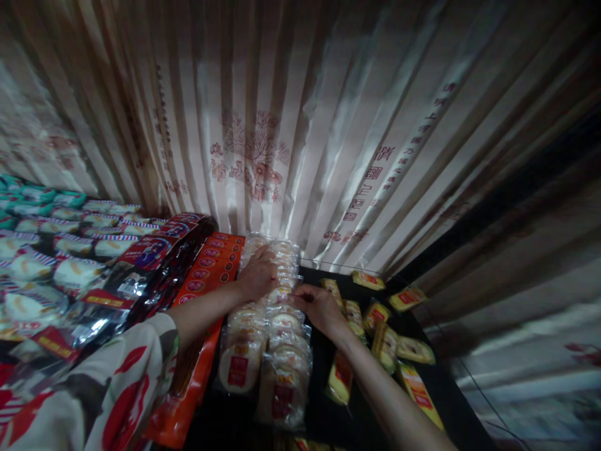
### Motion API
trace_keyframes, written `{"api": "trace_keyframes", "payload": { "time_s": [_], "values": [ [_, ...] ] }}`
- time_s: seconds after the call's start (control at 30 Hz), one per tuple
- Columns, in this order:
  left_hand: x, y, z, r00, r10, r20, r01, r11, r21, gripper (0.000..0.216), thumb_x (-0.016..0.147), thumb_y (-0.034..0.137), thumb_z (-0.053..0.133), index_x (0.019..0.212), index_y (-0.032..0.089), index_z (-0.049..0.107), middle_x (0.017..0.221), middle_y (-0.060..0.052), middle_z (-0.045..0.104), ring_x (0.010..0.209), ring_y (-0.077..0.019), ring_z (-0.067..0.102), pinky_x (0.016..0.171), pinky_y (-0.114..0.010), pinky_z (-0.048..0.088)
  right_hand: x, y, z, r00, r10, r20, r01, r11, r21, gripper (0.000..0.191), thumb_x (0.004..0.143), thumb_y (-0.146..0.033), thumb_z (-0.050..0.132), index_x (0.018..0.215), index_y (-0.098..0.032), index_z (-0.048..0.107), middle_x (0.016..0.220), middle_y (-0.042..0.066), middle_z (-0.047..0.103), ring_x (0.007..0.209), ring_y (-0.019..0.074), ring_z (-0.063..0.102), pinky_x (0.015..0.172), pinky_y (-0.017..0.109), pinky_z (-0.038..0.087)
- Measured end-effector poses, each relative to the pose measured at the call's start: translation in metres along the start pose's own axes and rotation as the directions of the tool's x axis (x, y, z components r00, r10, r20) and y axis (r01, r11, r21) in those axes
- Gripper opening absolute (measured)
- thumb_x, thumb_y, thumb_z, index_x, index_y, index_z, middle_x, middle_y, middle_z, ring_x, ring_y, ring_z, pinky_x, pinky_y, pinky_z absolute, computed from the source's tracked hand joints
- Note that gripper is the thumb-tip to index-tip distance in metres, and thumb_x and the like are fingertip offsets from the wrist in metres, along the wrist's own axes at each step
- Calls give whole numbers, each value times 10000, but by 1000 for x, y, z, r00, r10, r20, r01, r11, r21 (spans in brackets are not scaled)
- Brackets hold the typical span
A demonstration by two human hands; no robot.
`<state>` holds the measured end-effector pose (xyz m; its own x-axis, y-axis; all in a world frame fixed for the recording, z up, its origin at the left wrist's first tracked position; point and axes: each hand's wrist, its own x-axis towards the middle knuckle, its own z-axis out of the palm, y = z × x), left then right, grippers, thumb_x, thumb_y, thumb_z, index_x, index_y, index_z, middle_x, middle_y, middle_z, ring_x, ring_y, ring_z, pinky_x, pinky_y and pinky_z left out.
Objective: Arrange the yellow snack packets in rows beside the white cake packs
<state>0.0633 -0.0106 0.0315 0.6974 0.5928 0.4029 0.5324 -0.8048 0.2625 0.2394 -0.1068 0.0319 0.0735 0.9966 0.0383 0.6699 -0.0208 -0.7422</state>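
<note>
Two overlapping rows of clear packets of round, pale flat cakes (286, 326) run away from me, with red and yellow labels. My left hand (258, 274) rests over the far part of the left row, its fingers bent on a packet there. Beside it, my right hand (323, 308) pinches the edge of a packet in the right row with thumb and fingertips. The near packets (238, 369) lie uncovered, their labels facing up. Beneath my left hand, the exact grip is partly hidden.
Several yellow packaged cakes (385, 346) lie scattered on the black table (451, 388) at right. Left are orange strip packs (200, 288), dark red packs (157, 247) and rows of white packets (77, 272). A pleated printed curtain (300, 125) stands behind; a thin cord (457, 357) runs at right.
</note>
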Motion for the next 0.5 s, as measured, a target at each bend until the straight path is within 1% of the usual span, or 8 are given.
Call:
{"api": "trace_keyframes", "payload": {
  "time_s": [0.13, 0.2, 0.27, 0.33, 0.37, 0.43, 0.5],
  "values": [
    [-1, 0, -1, 999, -36, 4, 36, 998, -49, 71, 717, 226, 597, 658, 193, 617, 905, -36, 640, 1124, -200, 492, 1143, -460, 211, 2, -4, 7, 987, -16, -161, 8, 999, -49, 212, 731, -384, 526, 675, -210, 632, 630, 5, 627, 588, 148, 556, 576, 244, 389],
    [-4, 2, -3, 998, -66, -15, 65, 995, -78, 65, 728, 229, 583, 695, 182, 614, 986, -54, 624, 1155, -215, 472, 1131, -473, 241, 3, -3, 11, 981, -9, -193, 4, 1000, -26, 223, 732, -390, 507, 662, -205, 609, 597, 5, 605, 555, 145, 536, 564, 248, 392],
    [-9, 6, -6, 996, -71, -61, 65, 994, -93, 76, 736, 235, 582, 761, 169, 611, 1115, -84, 574, 1249, -246, 386, 1108, -469, 293, 3, -1, 13, 979, 7, -202, -4, 1000, 17, 232, 728, -405, 498, 656, -204, 586, 569, -1, 587, 520, 138, 517, 546, 247, 394],
    [-15, 10, -9, 996, -11, -85, 4, 996, -86, 122, 749, 259, 593, 829, 169, 607, 1226, -92, 506, 1332, -268, 264, 1096, -456, 317, 4, 1, 15, 979, 9, -205, -1, 999, 44, 235, 731, -414, 489, 661, -206, 575, 554, -7, 577, 505, 134, 509, 534, 245, 396],
    [-18, 13, -11, 997, 36, -74, -41, 996, -76, 139, 756, 276, 600, 848, 172, 607, 1259, -90, 482, 1353, -272, 219, 1099, -454, 312, 4, 1, 16, 978, 8, -208, 0, 999, 41, 237, 733, -415, 485, 663, -207, 574, 554, -8, 578, 509, 135, 511, 532, 244, 396],
    [-21, 17, -13, 995, 99, -23, -100, 994, -49, 145, 763, 293, 614, 844, 172, 614, 1294, -90, 453, 1367, -280, 191, 1110, -462, 288, 3, 1, 16, 977, 4, -212, 0, 1000, 17, 247, 740, -421, 478, 660, -207, 572, 572, -2, 586, 534, 140, 524, 539, 245, 398],
    [-22, 20, -16, 996, 89, 27, -88, 996, -24, 140, 754, 285, 633, 818, 161, 624, 1311, -102, 437, 1369, -297, 185, 1110, -472, 277, 0, -2, 14, 976, -4, -219, -1, 1000, -23, 267, 746, -443, 479, 681, -204, 579, 616, 10, 602, 574, 149, 543, 559, 250, 402]
  ]
}}
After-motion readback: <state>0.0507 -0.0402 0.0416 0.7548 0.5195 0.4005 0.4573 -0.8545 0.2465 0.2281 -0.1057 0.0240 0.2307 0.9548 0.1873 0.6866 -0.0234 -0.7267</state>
